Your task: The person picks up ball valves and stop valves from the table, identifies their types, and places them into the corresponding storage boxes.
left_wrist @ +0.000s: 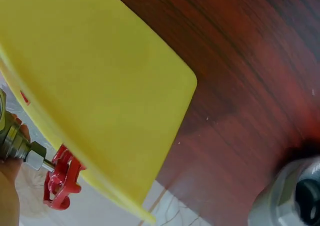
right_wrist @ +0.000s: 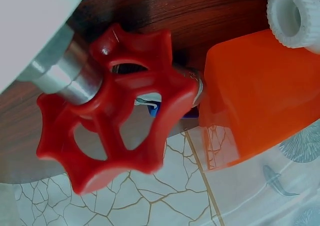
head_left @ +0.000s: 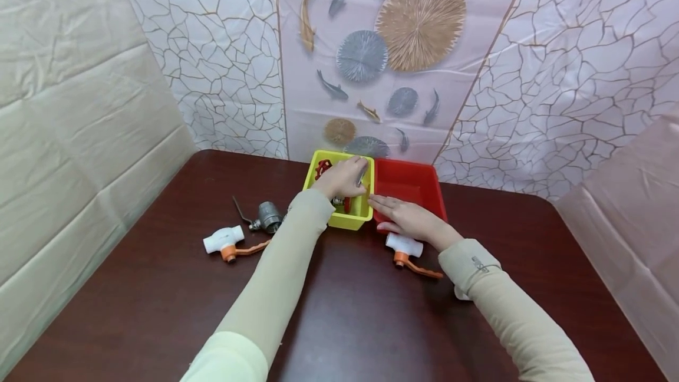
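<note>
Left fingers clamped, right fingers straight

My left hand (head_left: 342,177) grips a metal valve (left_wrist: 15,148) at the yellow bin's (head_left: 345,223) mouth. My right hand (head_left: 405,218) lies with fingers straight and together by the red bin (head_left: 405,184); contact I can't tell. Only the left wrist view shows the hex nut (left_wrist: 35,158); only the right wrist's, a glossy, lobed wheel (right_wrist: 105,115).

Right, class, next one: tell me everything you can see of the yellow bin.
The yellow bin looks like smooth plastic, open-topped, with sloping walls and a projecting rim. It stands upright on the dark table, directly left of the red bin. The left hand is over its opening, hiding much of the inside, where a red handwheel and other parts show. The right hand is by its right rim; contact cannot be told.
</note>
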Demonstrator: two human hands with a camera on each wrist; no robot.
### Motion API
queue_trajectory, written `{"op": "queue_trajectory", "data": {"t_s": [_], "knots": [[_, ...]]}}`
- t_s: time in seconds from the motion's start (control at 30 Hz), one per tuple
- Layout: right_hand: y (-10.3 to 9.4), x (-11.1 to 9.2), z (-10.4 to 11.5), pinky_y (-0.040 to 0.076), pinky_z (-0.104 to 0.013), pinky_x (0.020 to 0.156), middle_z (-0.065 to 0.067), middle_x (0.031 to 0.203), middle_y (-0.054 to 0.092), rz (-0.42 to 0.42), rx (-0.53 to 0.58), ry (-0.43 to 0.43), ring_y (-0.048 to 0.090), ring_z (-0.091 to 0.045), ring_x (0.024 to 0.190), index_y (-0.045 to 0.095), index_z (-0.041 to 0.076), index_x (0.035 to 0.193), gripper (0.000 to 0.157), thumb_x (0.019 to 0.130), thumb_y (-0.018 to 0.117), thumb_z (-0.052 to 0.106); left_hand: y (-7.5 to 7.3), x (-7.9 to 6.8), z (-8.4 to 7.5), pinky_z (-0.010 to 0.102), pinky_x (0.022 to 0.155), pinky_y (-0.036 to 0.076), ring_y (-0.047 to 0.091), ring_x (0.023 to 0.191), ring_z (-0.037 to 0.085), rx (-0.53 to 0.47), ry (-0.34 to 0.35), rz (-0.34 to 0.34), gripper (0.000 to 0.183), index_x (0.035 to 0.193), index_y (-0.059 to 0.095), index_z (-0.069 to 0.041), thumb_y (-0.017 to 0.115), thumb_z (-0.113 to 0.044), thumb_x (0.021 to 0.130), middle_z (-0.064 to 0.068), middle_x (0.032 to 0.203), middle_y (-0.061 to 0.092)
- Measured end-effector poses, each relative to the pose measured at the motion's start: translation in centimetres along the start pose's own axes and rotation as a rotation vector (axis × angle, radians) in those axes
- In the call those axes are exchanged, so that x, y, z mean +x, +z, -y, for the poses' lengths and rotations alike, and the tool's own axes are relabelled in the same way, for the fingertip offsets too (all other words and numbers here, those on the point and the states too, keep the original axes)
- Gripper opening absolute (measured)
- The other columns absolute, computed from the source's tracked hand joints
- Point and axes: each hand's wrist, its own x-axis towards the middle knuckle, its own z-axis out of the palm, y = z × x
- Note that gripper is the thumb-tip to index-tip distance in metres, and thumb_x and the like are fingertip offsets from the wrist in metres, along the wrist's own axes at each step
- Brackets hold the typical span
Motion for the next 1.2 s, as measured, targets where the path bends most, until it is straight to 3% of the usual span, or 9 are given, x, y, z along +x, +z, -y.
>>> {"op": "queue_trajectory", "data": {"t_s": [0.13,0.4,0.83,0.93,1.07,1.2], "knots": [[-0.1,-0.1,-0.1,0.038,-0.044,0.107,-0.012,0.147,0.041,0.0,0.003,-0.009,0.041,-0.028,0.135,0.042,0.006,0.142,0.062,0.09,0.061,0.033,0.3,0.3,0.2,0.033,0.086,0.05,0.057,0.092,0.02,-0.014,-0.062,-0.002,0.046,0.121,0.048,-0.008,0.061,-0.028,0.083,0.007,0.112,0.054],[-0.1,-0.2,-0.1,0.038,-0.045,0.107,-0.012,0.148,0.041,-0.007,0.01,0.005,0.04,-0.029,0.135,0.041,0.006,0.142,0.062,0.09,0.061,0.033,1.1,0.5,0.3,0.031,0.076,0.05,0.056,0.081,0.019,-0.009,-0.085,-0.023,0.035,0.109,0.05,-0.01,0.061,-0.029,0.082,0.005,0.101,0.053],[0.0,-0.2,-0.2,0.035,-0.044,0.109,-0.009,0.149,0.039,0.021,0.048,0.051,0.037,-0.027,0.138,0.039,0.008,0.144,0.063,0.09,0.06,0.033,1.7,0.2,0.5,0.033,0.079,0.051,0.057,0.086,0.021,-0.012,-0.184,-0.014,0.04,0.115,0.05,-0.008,0.062,-0.032,0.086,0.007,0.105,0.053],[-0.1,-0.3,-0.1,0.035,-0.044,0.109,-0.011,0.148,0.039,0.009,0.043,0.045,0.038,-0.028,0.137,0.04,0.007,0.143,0.062,0.09,0.061,0.032,2.0,0.3,0.2,0.035,0.089,0.049,0.058,0.097,0.024,-0.028,-0.221,-0.007,0.046,0.124,0.046,-0.007,0.06,-0.033,0.088,0.01,0.115,0.053],[-0.1,-0.3,0.1,0.037,-0.045,0.108,-0.012,0.148,0.04,-0.006,0.038,0.036,0.04,-0.029,0.136,0.04,0.006,0.143,0.063,0.09,0.062,0.032,2.4,0.4,-0.1,0.039,0.107,0.036,0.049,0.119,0.028,0.0,-0.28,0.062,0.053,0.133,0.04,-0.007,0.054,-0.038,0.092,0.013,0.131,0.049],[-0.1,-0.3,0.2,0.037,-0.045,0.107,-0.012,0.148,0.039,-0.004,0.034,0.031,0.039,-0.029,0.136,0.04,0.006,0.143,0.063,0.09,0.061,0.032,2.7,0.3,-0.4,0.041,0.112,0.028,0.042,0.128,0.027,0.065,-0.307,0.124,0.059,0.136,0.037,-0.008,0.051,-0.046,0.094,0.012,0.136,0.047]]}}
